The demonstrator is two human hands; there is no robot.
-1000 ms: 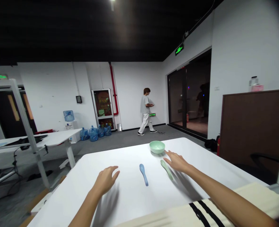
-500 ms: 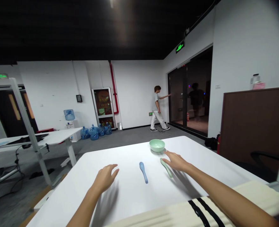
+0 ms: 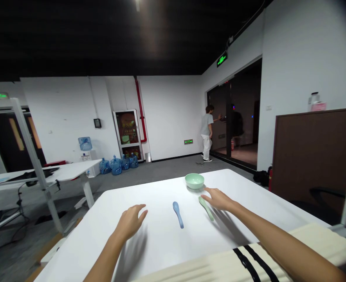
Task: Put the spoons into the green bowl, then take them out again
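My right hand hovers beside a green spoon, thumb and forefinger apart and holding nothing. Just beyond those fingertips stands a light green bowl, upright near the far edge of the white table. Between my two hands lies a blue spoon, its bowl end pointing away from me. My left hand is over the table to the left of the blue spoon, fingers parted, with nothing in it.
Cream cloth with black stripes spans the table's near edge. A brown partition rises at the right. Another white table is at the left, with blue water bottles behind it. A person stands by the glass door.
The person at the back has walked right, up to the glass door, with a hand at it. My hands, the spoons and the bowl stay practically where they were.
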